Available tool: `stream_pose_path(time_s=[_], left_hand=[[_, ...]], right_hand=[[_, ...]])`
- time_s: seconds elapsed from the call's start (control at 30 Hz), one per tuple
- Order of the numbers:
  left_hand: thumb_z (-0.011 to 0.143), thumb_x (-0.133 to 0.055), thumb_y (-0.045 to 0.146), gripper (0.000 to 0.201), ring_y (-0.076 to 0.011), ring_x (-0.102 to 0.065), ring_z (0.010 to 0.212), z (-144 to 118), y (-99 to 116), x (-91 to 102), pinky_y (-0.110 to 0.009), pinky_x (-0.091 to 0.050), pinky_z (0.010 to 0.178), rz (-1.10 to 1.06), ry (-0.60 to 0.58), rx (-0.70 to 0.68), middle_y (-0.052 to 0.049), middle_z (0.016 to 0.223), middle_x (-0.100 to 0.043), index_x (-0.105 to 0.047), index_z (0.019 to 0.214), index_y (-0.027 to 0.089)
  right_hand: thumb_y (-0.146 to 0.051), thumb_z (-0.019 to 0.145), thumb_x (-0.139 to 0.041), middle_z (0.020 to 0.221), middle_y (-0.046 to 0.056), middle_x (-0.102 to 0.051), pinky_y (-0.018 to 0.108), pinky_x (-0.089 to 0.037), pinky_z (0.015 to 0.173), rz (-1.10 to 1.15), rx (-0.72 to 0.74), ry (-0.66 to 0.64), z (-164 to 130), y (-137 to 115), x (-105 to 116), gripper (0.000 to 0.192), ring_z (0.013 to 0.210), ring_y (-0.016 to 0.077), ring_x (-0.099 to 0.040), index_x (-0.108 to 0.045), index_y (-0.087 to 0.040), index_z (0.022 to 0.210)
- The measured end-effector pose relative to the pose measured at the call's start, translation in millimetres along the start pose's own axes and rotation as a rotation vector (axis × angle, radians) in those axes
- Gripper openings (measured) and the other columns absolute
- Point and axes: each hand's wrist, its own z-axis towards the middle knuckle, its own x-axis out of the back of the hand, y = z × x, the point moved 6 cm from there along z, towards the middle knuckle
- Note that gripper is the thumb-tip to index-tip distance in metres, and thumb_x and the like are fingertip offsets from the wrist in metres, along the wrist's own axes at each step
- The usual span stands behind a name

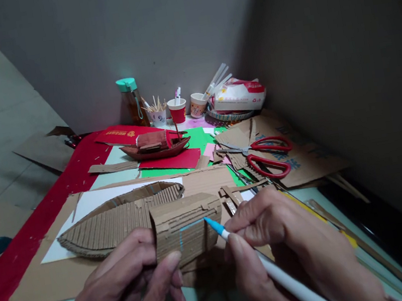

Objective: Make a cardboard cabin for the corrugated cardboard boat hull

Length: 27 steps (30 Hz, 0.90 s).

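My left hand (pixel 130 283) is closed on the left end of a curved piece of corrugated cardboard (pixel 196 240), its thumb pressed on the front face. Blue lines are drawn on that face, one running across and one down. My right hand (pixel 277 245) grips a white marker pen (pixel 289 276) with a blue tip, which touches the cardboard near the right end of the upper line. Just behind lies a cardboard boat hull (pixel 117 222) with ribbed sides, resting on white paper (pixel 52 248) over a cardboard sheet (pixel 35 286).
A small reddish-brown model boat (pixel 155 147) stands farther back. Red-handled scissors (pixel 262 153) lie at the right on cardboard scraps. Along the wall are a bottle (pixel 133 105), a cup of toothpicks (pixel 158 116), a red cup (pixel 178 111) and a cup of clear sticks (pixel 198 105).
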Motion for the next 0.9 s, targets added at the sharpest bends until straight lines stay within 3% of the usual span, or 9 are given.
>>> stream_pose_path(time_s=[0.17, 0.3, 0.43, 0.63, 0.77, 0.9], left_hand=[[0.093, -0.053, 0.033, 0.042, -0.0104, -0.068, 0.064, 0.1, -1.6, 1.9, -0.019, -0.049, 0.057, 0.015, 0.002, -0.027, 0.005, 0.064, -0.064, -0.064, 0.052, 0.032], [0.094, -0.054, 0.034, 0.041, -0.0115, -0.068, 0.061, -1.1, -6.3, 2.6, -0.019, -0.051, 0.052, -0.036, 0.018, -0.024, 0.004, 0.063, -0.064, -0.066, 0.055, 0.03], [0.093, -0.056, 0.036, 0.041, -0.0142, -0.071, 0.065, -1.0, -6.3, 2.9, -0.02, -0.054, 0.05, -0.056, 0.022, -0.003, 0.001, 0.064, -0.066, -0.067, 0.054, 0.029], [0.088, -0.062, 0.037, 0.037, -0.0131, -0.07, 0.054, -1.5, -3.2, 4.2, -0.019, -0.054, 0.042, -0.16, 0.108, 0.085, 0.003, 0.061, -0.065, -0.067, 0.052, 0.029], [0.087, -0.064, 0.035, 0.035, -0.0098, -0.064, 0.042, -2.8, -5.1, 2.0, -0.018, -0.055, 0.039, -0.239, 0.133, 0.13, 0.004, 0.063, -0.064, -0.067, 0.053, 0.028], [0.086, -0.065, 0.036, 0.033, -0.0104, -0.066, 0.046, -2.6, -6.8, 0.3, -0.016, -0.055, 0.039, -0.286, 0.111, 0.123, 0.004, 0.065, -0.063, -0.068, 0.054, 0.028]], right_hand=[[-0.007, 0.084, -0.063, 0.067, -0.002, -0.063, 0.021, -0.048, 0.045, 0.003, -0.068, 0.009, -3.9, 3.5, 1.9, 0.023, 0.054, 0.0096, -0.061, -0.051, -0.022, 0.073], [0.004, 0.08, -0.06, 0.07, 0.0, -0.063, 0.024, -0.047, 0.046, 0.077, -0.039, -0.042, -3.0, 0.8, 2.6, 0.026, 0.056, 0.0108, -0.061, -0.053, -0.021, 0.076], [0.002, 0.08, -0.061, 0.071, 0.001, -0.065, 0.023, -0.047, 0.045, 0.086, -0.047, -0.044, -1.4, 1.4, 3.2, 0.024, 0.059, 0.012, -0.062, -0.054, -0.021, 0.077], [0.002, 0.078, -0.057, 0.064, 0.001, -0.063, 0.022, -0.046, 0.043, 0.087, -0.016, 0.064, -0.1, 0.8, 4.1, 0.024, 0.053, 0.0103, -0.059, -0.052, -0.021, 0.073], [0.0, 0.081, -0.059, 0.067, 0.001, -0.065, 0.022, -0.045, 0.042, 0.066, -0.027, -0.022, -0.6, 0.4, 1.9, 0.023, 0.055, 0.0109, -0.062, -0.052, -0.021, 0.075], [0.003, 0.081, -0.058, 0.069, 0.001, -0.065, 0.021, -0.043, 0.041, 0.055, -0.034, -0.028, -1.9, 0.3, 6.1, 0.025, 0.056, 0.0103, -0.061, -0.051, -0.021, 0.075]])
